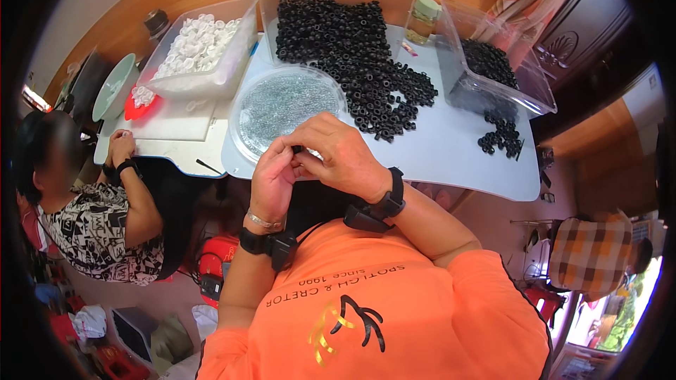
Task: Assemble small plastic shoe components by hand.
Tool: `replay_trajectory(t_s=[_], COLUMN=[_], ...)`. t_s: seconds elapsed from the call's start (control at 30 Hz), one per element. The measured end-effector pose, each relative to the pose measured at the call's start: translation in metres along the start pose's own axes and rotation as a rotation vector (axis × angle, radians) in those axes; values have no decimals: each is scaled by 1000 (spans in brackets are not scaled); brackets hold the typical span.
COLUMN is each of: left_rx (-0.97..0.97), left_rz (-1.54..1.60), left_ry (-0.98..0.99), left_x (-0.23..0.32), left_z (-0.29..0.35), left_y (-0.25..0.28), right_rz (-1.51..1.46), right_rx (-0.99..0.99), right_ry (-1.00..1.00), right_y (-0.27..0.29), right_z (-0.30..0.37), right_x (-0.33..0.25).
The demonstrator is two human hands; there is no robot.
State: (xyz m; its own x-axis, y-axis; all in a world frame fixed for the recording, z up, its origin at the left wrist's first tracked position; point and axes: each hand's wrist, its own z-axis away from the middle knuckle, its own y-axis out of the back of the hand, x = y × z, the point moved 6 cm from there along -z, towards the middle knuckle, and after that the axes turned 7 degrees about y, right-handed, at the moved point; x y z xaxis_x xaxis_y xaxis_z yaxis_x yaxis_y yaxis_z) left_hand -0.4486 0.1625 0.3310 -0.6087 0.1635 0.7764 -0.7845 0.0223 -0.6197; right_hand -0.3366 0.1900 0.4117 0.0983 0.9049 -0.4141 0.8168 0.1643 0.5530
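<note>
My left hand (271, 181) and my right hand (343, 153) meet in front of my chest, at the near edge of the table. Fingers of both are pinched together around a small black piece (296, 149), mostly covered by the fingertips; it resembles the black ring-shaped parts on the table. Just beyond my hands stands a round clear tub (234, 121) filled with tiny shiny greenish-silver pieces (285, 102). Behind it and to its right, a large heap of black ring-shaped parts (373, 88) spills out of a clear bin onto the pale tabletop (451, 148).
A clear bin (546, 104) of black parts stands right, with a small loose pile (501, 137) before it. At left are a bin of white parts (201, 46), a red dish (138, 109) and a green bowl (116, 88). Another person (98, 218) sits there. A lidded jar (422, 20) stands behind.
</note>
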Motion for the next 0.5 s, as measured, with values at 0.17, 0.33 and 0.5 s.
replay_trajectory(t_s=[0.17, 0.33, 0.5], left_rx=[-41, -202, -118], left_rz=[-99, -223, -136], left_ry=[-31, 54, 24], left_x=[-11, -20, -20], left_z=[1, 6, 13], left_y=[12, 8, -6], right_rz=[19, 8, 21], right_rx=[-74, -199, -159], right_ry=[16, 57, -202], right_y=[9, 18, 43], right_z=[6, 16, 49], right_x=[-8, -10, 11])
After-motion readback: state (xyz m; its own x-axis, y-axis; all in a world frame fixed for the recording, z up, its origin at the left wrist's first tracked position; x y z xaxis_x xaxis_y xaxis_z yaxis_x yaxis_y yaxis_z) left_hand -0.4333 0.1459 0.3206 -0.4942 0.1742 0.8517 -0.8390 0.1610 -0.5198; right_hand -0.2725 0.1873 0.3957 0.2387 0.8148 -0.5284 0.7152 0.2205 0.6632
